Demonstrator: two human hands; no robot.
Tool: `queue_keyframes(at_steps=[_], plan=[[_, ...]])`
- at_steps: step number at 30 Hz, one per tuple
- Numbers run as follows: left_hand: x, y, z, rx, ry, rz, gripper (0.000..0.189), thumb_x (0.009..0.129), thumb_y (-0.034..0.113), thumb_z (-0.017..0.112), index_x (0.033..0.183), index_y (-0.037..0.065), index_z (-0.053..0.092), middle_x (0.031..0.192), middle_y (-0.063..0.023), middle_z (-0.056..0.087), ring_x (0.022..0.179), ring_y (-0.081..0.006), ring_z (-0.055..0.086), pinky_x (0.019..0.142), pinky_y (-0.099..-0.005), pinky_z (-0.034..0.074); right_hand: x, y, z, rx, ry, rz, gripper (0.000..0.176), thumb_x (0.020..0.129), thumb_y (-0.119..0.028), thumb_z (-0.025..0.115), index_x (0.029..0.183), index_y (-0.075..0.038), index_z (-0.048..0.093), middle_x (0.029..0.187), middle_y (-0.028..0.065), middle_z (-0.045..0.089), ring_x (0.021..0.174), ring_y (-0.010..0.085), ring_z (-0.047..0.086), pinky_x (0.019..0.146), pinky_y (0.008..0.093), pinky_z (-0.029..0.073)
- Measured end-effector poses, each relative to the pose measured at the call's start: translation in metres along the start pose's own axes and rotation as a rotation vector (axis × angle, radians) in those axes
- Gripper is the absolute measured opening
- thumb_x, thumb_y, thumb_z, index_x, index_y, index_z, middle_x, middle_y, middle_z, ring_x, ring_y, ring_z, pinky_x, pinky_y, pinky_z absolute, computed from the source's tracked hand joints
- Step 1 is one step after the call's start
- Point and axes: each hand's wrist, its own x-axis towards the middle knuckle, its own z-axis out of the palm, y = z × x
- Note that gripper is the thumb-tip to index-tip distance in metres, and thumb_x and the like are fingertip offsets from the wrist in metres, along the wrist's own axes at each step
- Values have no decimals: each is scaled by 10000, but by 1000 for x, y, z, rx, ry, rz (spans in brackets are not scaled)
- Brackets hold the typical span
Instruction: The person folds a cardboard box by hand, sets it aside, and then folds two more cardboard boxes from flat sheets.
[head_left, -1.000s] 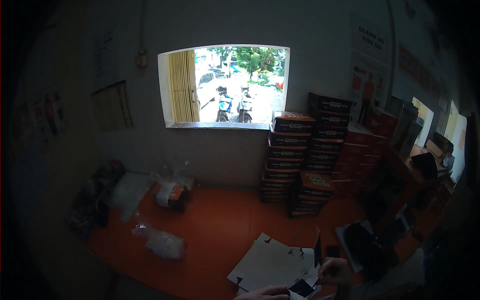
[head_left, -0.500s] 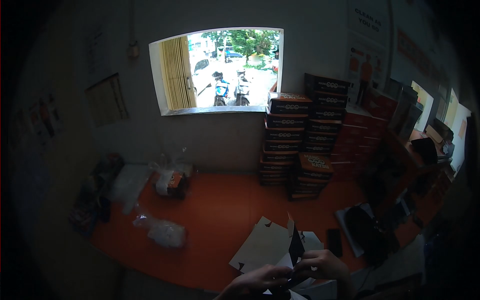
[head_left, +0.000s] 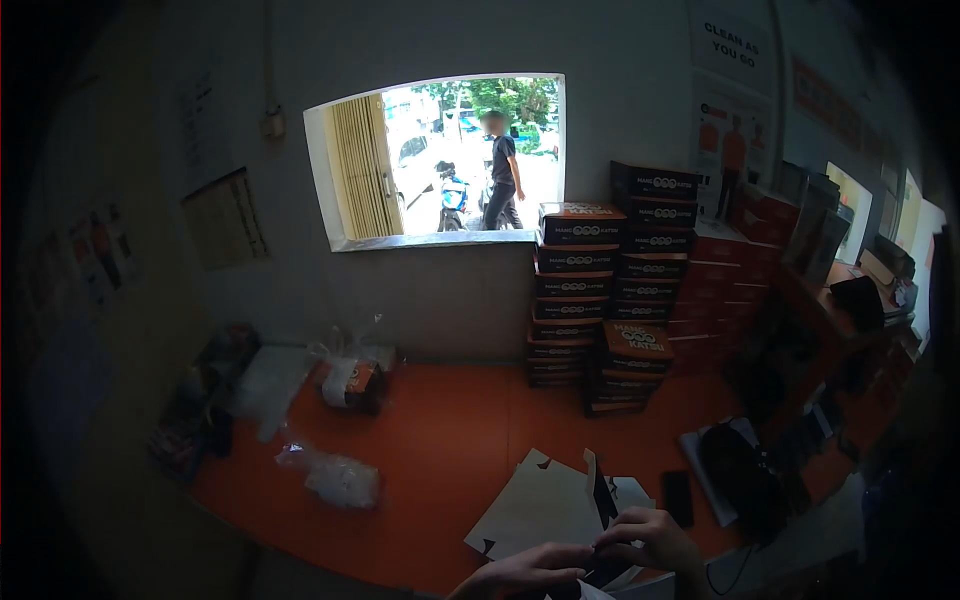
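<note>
At the table's near edge, both hands are on a partly folded cardboard box [head_left: 602,496], dark outside and white inside, with one narrow flap standing up. My left hand [head_left: 532,570] grips its near side, fingers bent over the edge. My right hand [head_left: 650,538] pinches a panel from the right, its fingertips close to those of the left. The palms hide much of the box. Under and behind it lie flat white box blanks [head_left: 528,508] with dark notched corners. A dark phone [head_left: 678,498] rests just right of the right hand.
Tall stacks of dark-and-orange boxes [head_left: 575,285] stand at the back of the orange table [head_left: 440,430], with red boxes [head_left: 715,270] beside them. Plastic-wrapped packs [head_left: 342,482] lie left. A black bag [head_left: 735,465] sits right. Beyond the window, a person [head_left: 503,170] walks outside.
The view has tilted up slightly, so everything sits lower in it. A person has appeared outside the window. Both hands stay on the box, with fingers shifted a little.
</note>
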Motion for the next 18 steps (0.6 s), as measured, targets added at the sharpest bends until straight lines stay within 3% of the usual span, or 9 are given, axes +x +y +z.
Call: queue_keyframes(at_steps=[1,2,4,6,8,10,13,18], plan=[[-4,20,2,-142,-210,-47,352,910,194,575,1221,49,495,1059,-154,606,1038,-202,577,892,-309,462,0,1,2,-53,36,-35,103,772,-185,703,873,-163,709,790,8,632,720,172,633,611,311,529],[-6,78,5,-288,-420,-95,407,927,248,550,1251,14,471,1090,-147,591,1018,-193,582,862,-313,474,1,3,4,-104,71,-68,113,750,-178,721,862,-166,713,774,5,628,702,161,628,595,301,525],[-5,90,6,-291,-530,-143,472,944,302,526,1277,-24,449,1113,-137,577,1003,-178,583,831,-315,487,2,0,4,-187,98,-125,108,739,-174,722,847,-178,713,766,-6,621,700,150,620,595,292,526],[5,50,1,6,-327,-142,469,944,300,530,1268,-29,451,1099,-131,578,1012,-166,572,827,-310,487,6,-11,1,-249,88,-184,79,761,-182,689,838,-196,703,780,-24,614,734,148,617,628,293,534],[7,53,-6,-1,-376,-78,461,933,285,556,1252,-33,458,1095,-109,579,982,-143,563,837,-297,473,7,-16,6,-264,78,-210,50,753,-187,690,800,-203,699,767,-30,604,739,139,620,627,288,534],[6,42,1,-17,-265,-79,455,931,281,563,1246,-31,464,1092,-98,579,973,-129,551,837,-282,460,9,-15,9,-274,93,-197,43,752,-194,691,793,-203,697,766,-30,601,741,136,619,621,287,535],[13,31,-16,55,-380,-58,424,931,267,567,1226,-28,487,1088,-91,583,974,-121,533,836,-264,439,8,-7,11,-219,131,-237,93,728,-218,718,821,-216,713,770,-35,577,708,128,586,585,275,514],[5,71,-1,132,-332,57,389,941,253,551,1197,-38,512,1044,-98,603,956,-122,541,829,-271,442,4,-7,21,-189,284,-176,169,667,-211,775,830,-226,735,807,-30,581,701,128,572,568,282,496]])
